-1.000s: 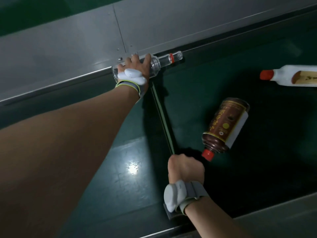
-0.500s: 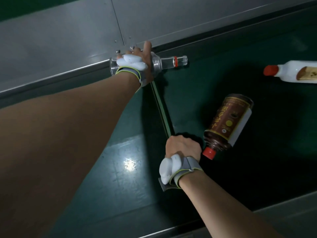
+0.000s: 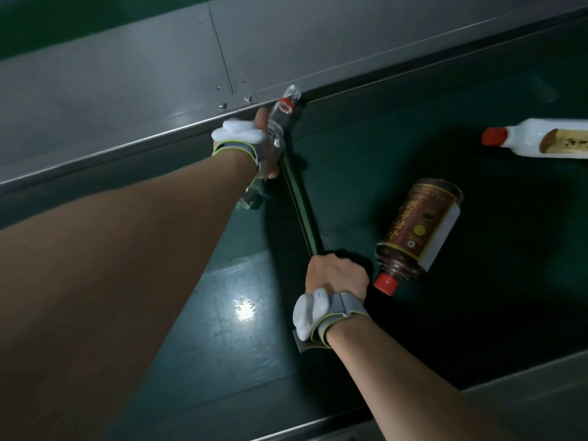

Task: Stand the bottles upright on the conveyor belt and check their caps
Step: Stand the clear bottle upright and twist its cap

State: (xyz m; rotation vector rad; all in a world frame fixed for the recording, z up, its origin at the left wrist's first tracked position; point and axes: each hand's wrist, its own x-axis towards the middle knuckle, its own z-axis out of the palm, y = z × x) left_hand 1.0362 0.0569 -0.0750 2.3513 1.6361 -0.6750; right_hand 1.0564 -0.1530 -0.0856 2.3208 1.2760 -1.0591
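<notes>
My left hand (image 3: pixel 265 148) grips a clear glass bottle (image 3: pixel 280 119) with a red neck ring, held near the far rail with its neck pointing up and away and its base low by my wrist. A brown bottle (image 3: pixel 416 229) with a red cap lies on its side on the dark green conveyor belt (image 3: pixel 366 173), cap toward me. My right hand (image 3: pixel 335 275) is a closed fist just left of that cap, holding nothing I can see. A white bottle (image 3: pixel 541 143) with a red cap lies on its side at the far right.
A grey metal side rail (image 3: pixel 143 97) runs along the far edge of the belt, and another grey rail (image 3: pixel 525 399) borders the near edge. A raised seam (image 3: pixel 302 205) crosses the belt between my hands. A light glares off the belt at the lower middle.
My left hand has swung the clear bottle from lying along the far rail to nearly upright, neck up. My right fist has drifted a little farther onto the belt. The other bottles lie as before.
</notes>
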